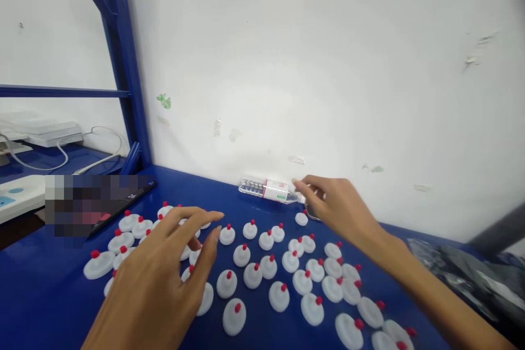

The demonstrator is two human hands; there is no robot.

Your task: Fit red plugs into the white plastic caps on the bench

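Observation:
Many small white plastic caps with red tips (241, 256) stand spread over the blue tabletop (197, 188). My left hand (172, 262) hovers over the caps on the left, thumb and fingers apart, holding nothing that I can see. Farther back, my right hand (334, 202) has its fingers curled and its thumb and forefinger drawn together by the neck of a clear plastic bottle (270, 190) with a white and red label. What the fingertips hold, if anything, cannot be made out. One white cap (301, 219) stands just below that hand.
The bottle lies on its side along the white wall (307, 65). A dark tablet (123, 205), partly pixelated, and a white power strip (20, 194) are at left, beside a blue metal frame (127, 65). Crumpled clear plastic (459, 279) lies at right.

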